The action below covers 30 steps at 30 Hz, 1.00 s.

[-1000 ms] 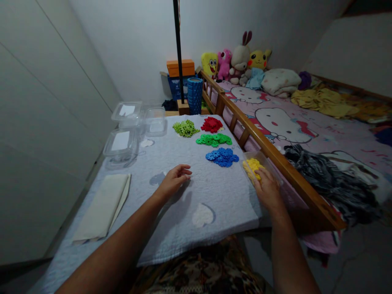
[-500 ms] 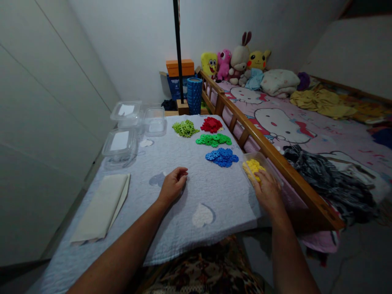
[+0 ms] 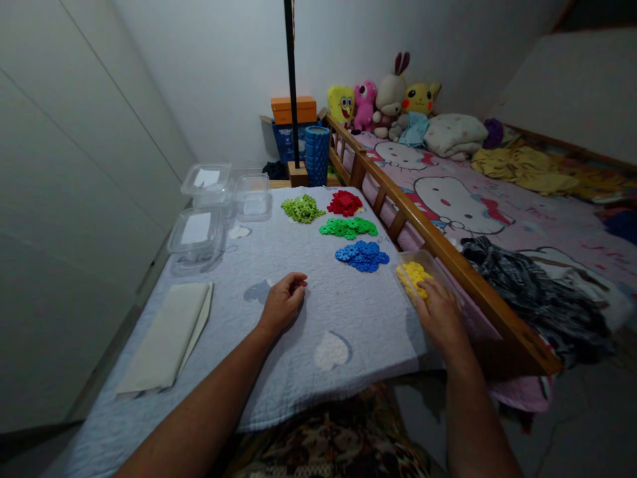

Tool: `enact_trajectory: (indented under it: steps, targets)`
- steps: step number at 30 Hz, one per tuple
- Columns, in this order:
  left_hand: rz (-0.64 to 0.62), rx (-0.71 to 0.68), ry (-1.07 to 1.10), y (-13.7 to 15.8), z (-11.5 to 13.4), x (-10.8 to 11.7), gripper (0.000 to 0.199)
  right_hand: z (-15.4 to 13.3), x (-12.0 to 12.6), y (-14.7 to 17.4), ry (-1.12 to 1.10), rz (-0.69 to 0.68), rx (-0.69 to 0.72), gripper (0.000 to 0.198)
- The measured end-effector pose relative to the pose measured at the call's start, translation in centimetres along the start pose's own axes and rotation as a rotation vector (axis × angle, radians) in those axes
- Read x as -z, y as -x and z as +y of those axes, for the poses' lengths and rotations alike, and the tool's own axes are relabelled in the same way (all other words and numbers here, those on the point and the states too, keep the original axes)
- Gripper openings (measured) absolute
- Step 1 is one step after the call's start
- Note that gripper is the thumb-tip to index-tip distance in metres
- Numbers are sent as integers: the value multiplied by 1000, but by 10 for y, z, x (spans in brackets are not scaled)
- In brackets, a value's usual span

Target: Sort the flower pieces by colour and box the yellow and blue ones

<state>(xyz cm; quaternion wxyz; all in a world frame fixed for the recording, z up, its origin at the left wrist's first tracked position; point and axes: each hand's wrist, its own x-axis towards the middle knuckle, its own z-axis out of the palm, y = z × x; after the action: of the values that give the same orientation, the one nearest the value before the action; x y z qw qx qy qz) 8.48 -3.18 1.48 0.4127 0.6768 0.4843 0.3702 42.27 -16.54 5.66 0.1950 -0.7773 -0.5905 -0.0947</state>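
Observation:
My left hand (image 3: 285,297) rests on the quilted cloth with its fingers loosely curled in, and nothing shows in them. At the table's right edge stands a clear plastic container (image 3: 434,263) with yellow snowflake discs (image 3: 412,273) inside. My right hand (image 3: 440,312) reaches into it from the near side, fingers curled over the yellow discs; its fingertips are partly hidden. Just beyond the container lies a pile of blue snowflake discs (image 3: 362,256). Farther back are piles of green discs (image 3: 349,228), red pieces (image 3: 344,203) and light-green pieces (image 3: 302,209).
Clear lidded boxes (image 3: 196,229) and an open clear box (image 3: 253,198) stand at the back left. A folded cream cloth (image 3: 166,338) lies at the left. The bed's wooden rail (image 3: 423,216) runs along the right side, and a black pole (image 3: 292,86) rises at the back.
The whole view has shifted very slightly. Both hands keep nearly the same places, the right still in the container and the left still on the cloth.

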Motion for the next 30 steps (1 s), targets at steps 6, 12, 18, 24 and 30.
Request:
enact_trajectory:
  steps: [6, 12, 18, 24, 30]
  targets:
    - [-3, -6, 2, 0, 2, 1, 29, -23, 8, -14, -168, 116, 49, 32]
    - [13, -5, 29, 1, 2, 2, 29, -83, -30, -53, -384, -16, 159, 36]
    - [11, -1, 45, 1, 3, 2, 27, -103, -82, -102, -256, -23, -8, 56]
    - [11, 0, 60, 2, 6, 3, 26, -97, -100, -125, -176, -110, -216, 61]
    - [-1, -4, 76, 5, 7, 1, 28, -96, -108, -124, -145, -159, -255, 59]
